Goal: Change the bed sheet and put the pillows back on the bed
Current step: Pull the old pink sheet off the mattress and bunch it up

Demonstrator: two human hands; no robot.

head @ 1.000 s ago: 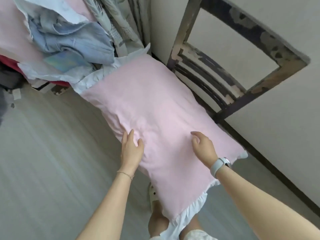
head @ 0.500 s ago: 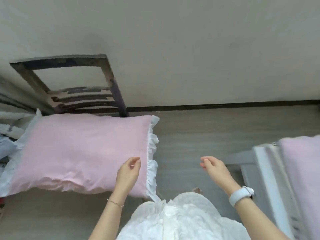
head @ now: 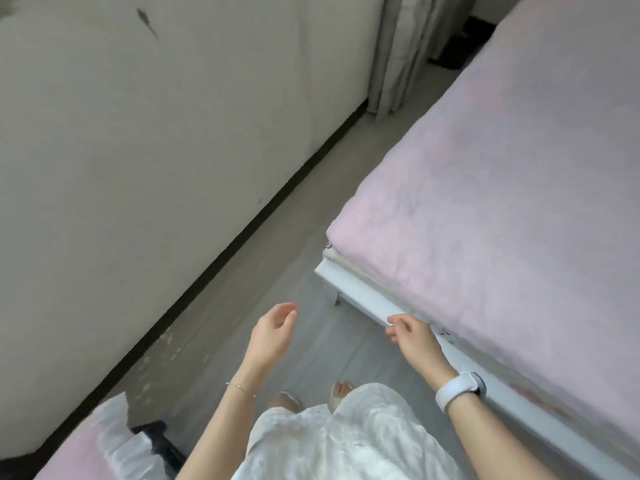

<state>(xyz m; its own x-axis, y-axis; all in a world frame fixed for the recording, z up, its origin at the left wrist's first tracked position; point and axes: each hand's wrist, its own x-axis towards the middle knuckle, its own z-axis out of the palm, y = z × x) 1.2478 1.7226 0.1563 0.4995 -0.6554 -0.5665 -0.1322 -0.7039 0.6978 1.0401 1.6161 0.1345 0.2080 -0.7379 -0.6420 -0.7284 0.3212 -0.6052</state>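
Neither grip holds anything. The left hand hangs over the floor with its fingers loosely curled and empty; the right hand, also loosely curled and empty, hovers just beside the white bed frame, and whether it touches the rail cannot be told.

The bed lies to the right, its mattress covered by a pink sheet that looks smooth on top, with a paler layer peeking out under the near corner. The pink pillow, with its white frill, sits at the lower left edge of view, well apart from the bed and behind the left arm.

The risks, as a judgement: the sheet must come off at this corner, and a pull from one corner alone could drag the under-layer along or leave the far side snagged on the mattress. The aisle between wall and bed is narrow, so loosened cloth dropping by the feet could trip the person. The pillow, resting off to the side, may slide down unseen.
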